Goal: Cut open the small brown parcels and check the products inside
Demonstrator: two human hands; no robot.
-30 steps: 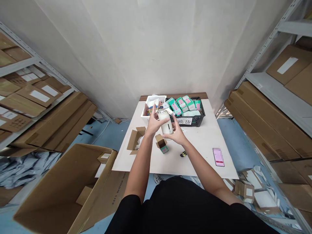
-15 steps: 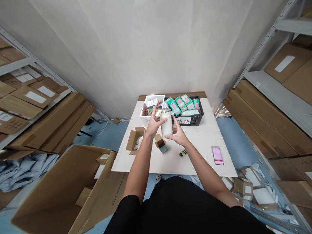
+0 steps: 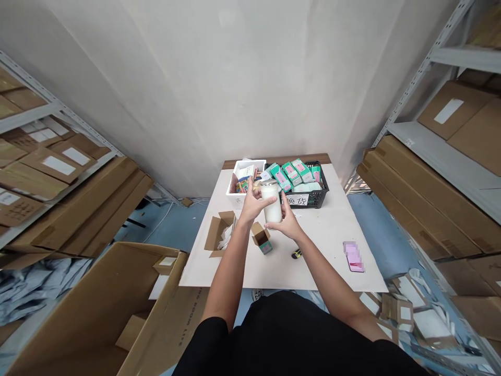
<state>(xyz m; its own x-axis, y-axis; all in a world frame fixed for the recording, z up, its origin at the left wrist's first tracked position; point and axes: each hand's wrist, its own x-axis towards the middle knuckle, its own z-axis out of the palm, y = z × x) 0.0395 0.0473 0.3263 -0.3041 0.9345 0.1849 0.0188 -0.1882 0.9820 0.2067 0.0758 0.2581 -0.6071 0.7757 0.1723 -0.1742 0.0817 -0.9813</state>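
Note:
Between my two hands, above the table, is a white lidded mug [image 3: 271, 204] with a silvery rim at its top. My left hand [image 3: 253, 204] is closed on its left side, the thumb lying across the front. My right hand [image 3: 288, 221] grips it from the lower right, thumb near the base. Below the mug stands a small green and brown carton [image 3: 261, 239], its top open. An open brown cardboard box [image 3: 213, 233] with white wrapping inside lies left of my left forearm. Near my right wrist rests a black and yellow box cutter [image 3: 296, 254].
At the table's back are a white bin [image 3: 236, 200] with packets and a black crate [image 3: 321, 197] of green and pink boxes. A pink-screened phone [image 3: 354, 257] lies at the right. A large open carton [image 3: 156, 313] stands left of the table; box-filled shelves flank both sides.
The mug stays held in both hands and has turned slightly, its handle now less visible. The whole view has shifted a little, so the table sits lower.

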